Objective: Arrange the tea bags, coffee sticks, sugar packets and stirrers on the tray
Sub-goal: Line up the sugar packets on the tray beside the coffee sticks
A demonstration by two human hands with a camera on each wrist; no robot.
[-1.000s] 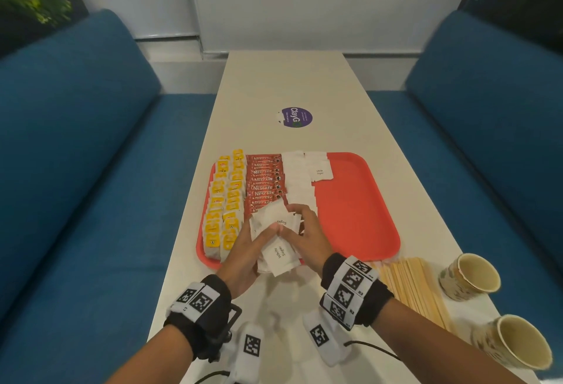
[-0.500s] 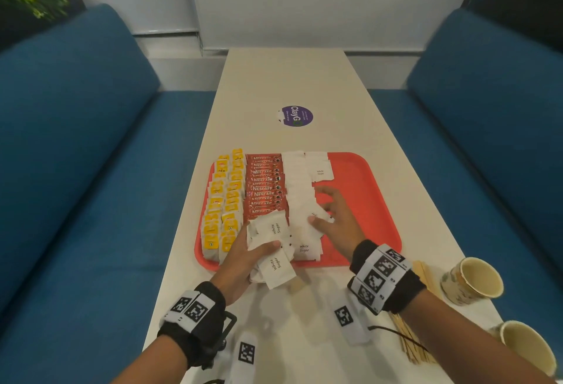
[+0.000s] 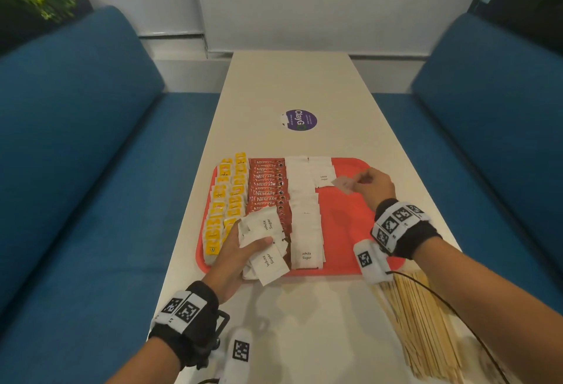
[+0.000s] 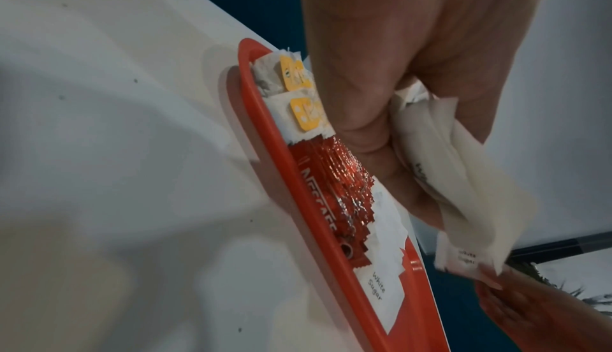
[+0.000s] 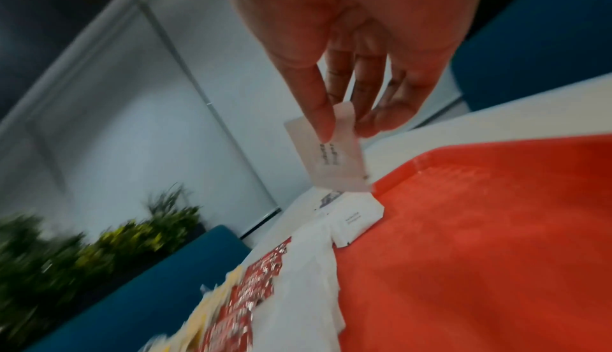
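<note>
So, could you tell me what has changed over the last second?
The right hand left the bundle, took one sugar packet and carried it out to the far end of the second sugar column on the tray. The left hand still grips the remaining sugar packets. The stirrers stay on the table.

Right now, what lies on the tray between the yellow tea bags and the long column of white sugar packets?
The head view shows a column of red Nescafe coffee sticks between the tea bags and the sugar packets.
</note>
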